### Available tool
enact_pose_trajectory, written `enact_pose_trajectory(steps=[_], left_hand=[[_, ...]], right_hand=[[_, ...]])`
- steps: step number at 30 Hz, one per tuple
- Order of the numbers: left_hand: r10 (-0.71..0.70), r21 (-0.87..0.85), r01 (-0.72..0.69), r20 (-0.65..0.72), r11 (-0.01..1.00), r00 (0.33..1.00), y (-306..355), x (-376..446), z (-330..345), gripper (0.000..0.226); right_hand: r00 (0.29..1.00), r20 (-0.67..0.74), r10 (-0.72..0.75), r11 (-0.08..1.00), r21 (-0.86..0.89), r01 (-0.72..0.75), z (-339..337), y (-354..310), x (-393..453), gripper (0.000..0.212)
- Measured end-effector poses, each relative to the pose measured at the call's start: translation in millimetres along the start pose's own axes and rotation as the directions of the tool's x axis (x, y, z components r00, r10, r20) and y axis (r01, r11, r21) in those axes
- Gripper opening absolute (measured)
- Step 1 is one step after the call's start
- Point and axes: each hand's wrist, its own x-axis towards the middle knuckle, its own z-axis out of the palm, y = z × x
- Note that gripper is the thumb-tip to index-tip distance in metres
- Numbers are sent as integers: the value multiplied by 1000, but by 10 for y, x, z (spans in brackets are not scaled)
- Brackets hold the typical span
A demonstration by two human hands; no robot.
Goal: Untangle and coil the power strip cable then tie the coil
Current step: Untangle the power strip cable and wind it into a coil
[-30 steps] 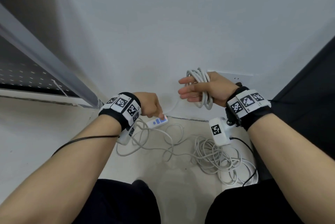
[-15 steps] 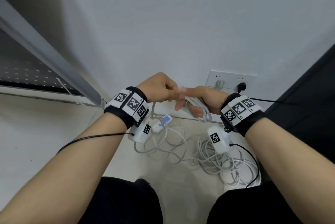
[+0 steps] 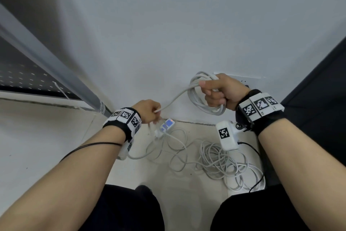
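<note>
My right hand (image 3: 222,91) is raised in front of the wall, fingers curled round a coil of white cable (image 3: 201,100) made of several loops. One strand runs taut from the coil down-left to my left hand (image 3: 147,110), which pinches it. Just below the left hand a small white part with a blue patch (image 3: 167,125) lies on the floor, joined to the cable. The rest of the white cable (image 3: 215,157) lies in a loose tangle on the floor under my right wrist.
A white wall outlet plate (image 3: 241,77) shows behind my right hand. A dark panel (image 3: 318,99) stands at the right, a metal frame rail (image 3: 46,62) at the left. A thin black wire (image 3: 254,157) crosses the tangle. My dark-trousered knees fill the bottom.
My hands were together at the coil; now they have parted. The right hand rose with the coil and closed round it, the left moved down-left, drawing a strand taut.
</note>
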Motion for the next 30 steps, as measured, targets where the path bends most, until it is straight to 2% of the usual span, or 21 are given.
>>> enact_pose_trajectory(steps=[2,4,6,8,9,11,12,13,15,17,18,21,23,26,28,30], left_hand=[[-140,194,131,34,972,990,-170,41,77,11],[-288,375,230,104,898,952,-366,19,119,24],[-336,403,273,93,873,937,-517,-42,58,19],[-254,240,239,33,941,967,-587,-55,-6,12],[-179,122,177,6,977,984,-564,-47,-14,17],[-53,-92,53,0,994,999,-411,-29,9,52],[-6,-147,6,1,989,1000,-299,-18,28,70],[29,-184,-28,4,983,1000,-186,-7,41,83],[68,-245,-59,27,968,997,-3,28,56,92],[98,-305,-73,66,949,993,106,47,73,87],[116,-317,-84,84,945,990,128,55,93,77],[143,-347,-103,91,932,986,110,90,139,22],[78,-330,-37,110,943,991,8,111,173,17],[-101,-52,113,192,992,976,-267,92,231,12],[-202,124,176,240,977,950,-454,43,261,16],[-243,155,210,244,965,939,-574,4,246,14]], right_hand=[[998,-5,-68,995,73,69,-37,-63,-32,34],[994,-32,-108,988,105,111,-114,-132,-81,34],[992,-73,-105,986,124,114,-180,-156,-125,34],[991,-90,-103,986,122,113,-197,-159,-130,33],[991,-88,-102,987,113,111,-191,-163,-122,33],[992,-72,-99,989,104,107,-162,-175,-97,32],[993,-62,-99,989,104,105,-146,-178,-84,31],[994,-52,-99,989,106,104,-127,-182,-76,31],[994,-43,-99,988,113,103,-108,-176,-76,31],[995,-44,-95,988,115,100,-117,-164,-98,33],[995,-45,-92,989,114,96,-125,-155,-109,34],[995,-54,-87,989,116,92,-143,-139,-135,35],[994,-65,-93,986,130,101,-155,-143,-150,36],[991,-77,-111,980,156,122,-174,-167,-169,38],[990,-89,-110,980,156,123,-185,-176,-178,37],[990,-101,-100,982,148,114,-180,-178,-181,36]])
